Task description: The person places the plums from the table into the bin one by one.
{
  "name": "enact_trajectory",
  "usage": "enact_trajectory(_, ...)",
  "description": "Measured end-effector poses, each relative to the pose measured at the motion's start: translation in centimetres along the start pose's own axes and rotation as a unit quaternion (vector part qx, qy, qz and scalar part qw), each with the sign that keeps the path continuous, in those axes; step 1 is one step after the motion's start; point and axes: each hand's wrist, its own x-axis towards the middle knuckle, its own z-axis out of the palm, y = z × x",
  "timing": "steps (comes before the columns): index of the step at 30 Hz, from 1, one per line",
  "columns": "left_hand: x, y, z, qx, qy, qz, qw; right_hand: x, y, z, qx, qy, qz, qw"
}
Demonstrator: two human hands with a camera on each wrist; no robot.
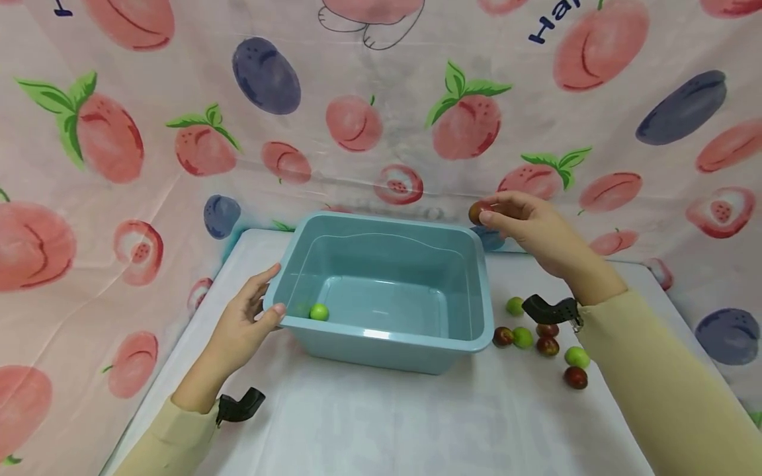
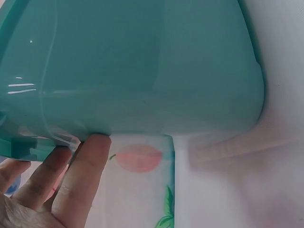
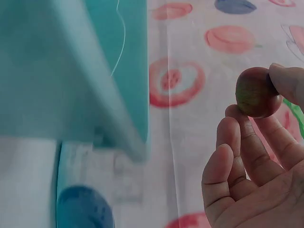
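A light blue plastic basin [image 1: 387, 338] stands on the white-covered table. My left hand [image 1: 247, 324] holds its left rim, the thumb on the front left corner; in the left wrist view, fingers [image 2: 88, 180] touch the basin's outer wall [image 2: 156, 71]. Inside, at the front left, lies one small green round fruit [image 1: 319, 312]. Beyond the basin's right back corner, my right hand [image 1: 530, 228] is raised, pinching a small red-brown round fruit [image 1: 478, 213] between thumb and fingertips. The right wrist view shows this fruit [image 3: 256, 95] with a greenish patch, apart from the basin.
Right of the basin, several red-brown fruits [image 1: 548, 346] and three green ones [image 1: 577, 357] lie loose on the table [image 1: 357, 423], partly below my right forearm. A fruit-printed cloth [image 1: 357, 178] hangs close behind the basin and along both sides.
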Motion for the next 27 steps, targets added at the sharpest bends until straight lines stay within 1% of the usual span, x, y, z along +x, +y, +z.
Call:
enact_trajectory(5, 0.1, 0.1, 0.0, 0.004, 0.006, -0.003, 1.0, 1.7, -1.1, 1.8, 0.031, -0.024, -0.008, 0.999)
enact_trajectory(11, 0.2, 0.1, 0.2, -0.004, 0.007, -0.005, 1.0, 3.5, -2.1, 3.8, 0.033, -0.06, 0.0, 0.998)
enact_trajectory(14, 0.2, 0.1, 0.2, 0.003, 0.008, -0.006, 0.9999, 4.2, -2.6, 4.7, 0.025, -0.075, 0.001, 0.997)
enact_trajectory(18, 0.2, 0.1, 0.2, 0.01, 0.008, -0.008, 0.9999, 5.0, -2.9, 6.0, 0.0, -0.095, -0.004, 0.995)
enact_trajectory(23, 0.3, 0.1, 0.2, 0.008, 0.011, -0.007, 0.9999, 5.8, -3.1, 7.8, -0.021, -0.133, -0.014, 0.991)
enact_trajectory(27, 0.3, 0.2, 0.2, 0.008, 0.012, -0.005, 0.9999, 6.2, -3.1, 9.0, -0.062, -0.154, 0.004, 0.986)
